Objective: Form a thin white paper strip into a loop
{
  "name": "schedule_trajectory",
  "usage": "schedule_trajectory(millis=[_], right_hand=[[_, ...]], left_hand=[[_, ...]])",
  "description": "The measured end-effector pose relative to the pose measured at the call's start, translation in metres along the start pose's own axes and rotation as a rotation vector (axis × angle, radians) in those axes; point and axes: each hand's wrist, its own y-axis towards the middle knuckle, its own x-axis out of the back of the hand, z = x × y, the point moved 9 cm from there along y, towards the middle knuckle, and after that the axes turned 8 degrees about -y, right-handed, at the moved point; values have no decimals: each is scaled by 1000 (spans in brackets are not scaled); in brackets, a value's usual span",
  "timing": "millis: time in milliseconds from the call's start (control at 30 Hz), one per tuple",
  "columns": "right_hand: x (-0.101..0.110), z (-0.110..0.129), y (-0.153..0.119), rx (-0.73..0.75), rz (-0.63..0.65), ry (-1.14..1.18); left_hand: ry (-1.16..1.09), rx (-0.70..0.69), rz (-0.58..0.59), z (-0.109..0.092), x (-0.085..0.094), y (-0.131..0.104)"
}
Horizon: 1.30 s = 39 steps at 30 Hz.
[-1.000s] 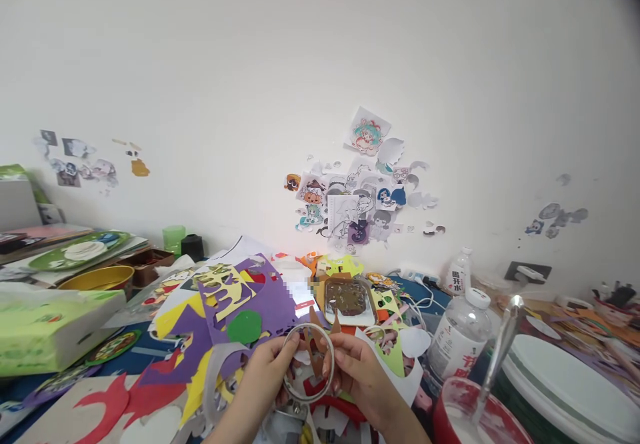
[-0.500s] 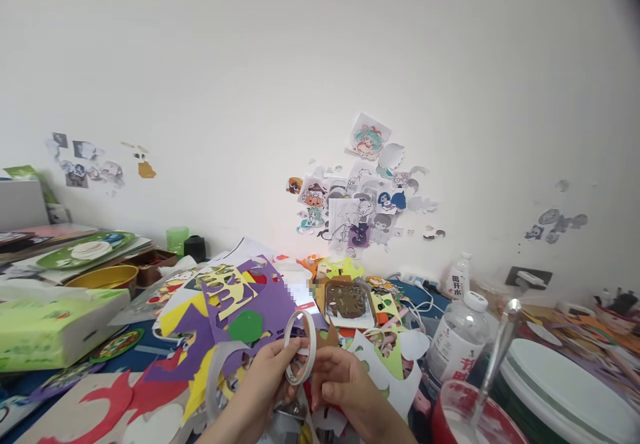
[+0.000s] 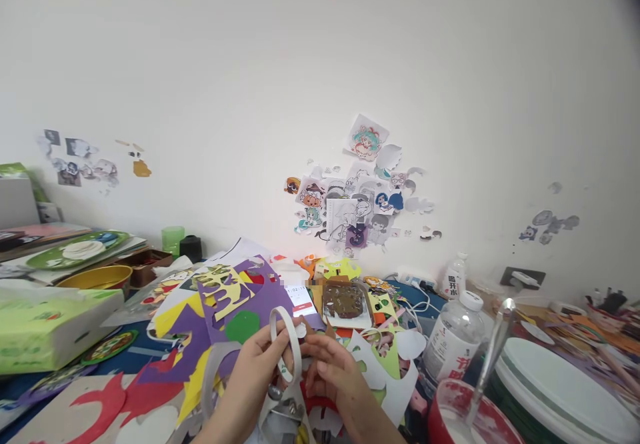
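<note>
The left hand [image 3: 260, 364] pinches a thin white tape ring [image 3: 285, 344] between thumb and fingers, holding it upright and turned nearly edge-on. The right hand [image 3: 333, 374] sits just beside it, fingers curled in toward the ring's lower edge; whether its fingertips grip the ring or a brown cut-out behind it cannot be told. Directly below the two hands lies a grey metal tool [image 3: 280, 421], partly hidden. Beyond the left hand spreads a purple paper sheet [image 3: 270, 301] with a green paper circle [image 3: 243, 327] on it, and beyond the right hand rests a brown cut-out in a tray [image 3: 345, 301]. Further to the right of the right hand stands a clear plastic bottle [image 3: 457, 341], and near it a red cup [image 3: 465, 421] with a metal spoon [image 3: 493, 357] leaning in it. Well to the left of the left hand, a green tissue pack [image 3: 50, 327] lies on the cluttered counter [image 3: 135, 357].
</note>
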Motion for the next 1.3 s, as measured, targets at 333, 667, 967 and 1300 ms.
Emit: schedule_trajectory(millis=[333,667,967,1300], right_hand=[[17,6,-7,-24,-260,-169],[27,17,-4,38,-291,-393],[22,16,-8,37,-267,-686],[18,32,-14,125,-336,-746]], left_hand=[[330,-33,186,17,-16,5],[408,-67,140,12,-8,10],[355,3,151,24,-11,5],[428,58,163,30,-14,3]])
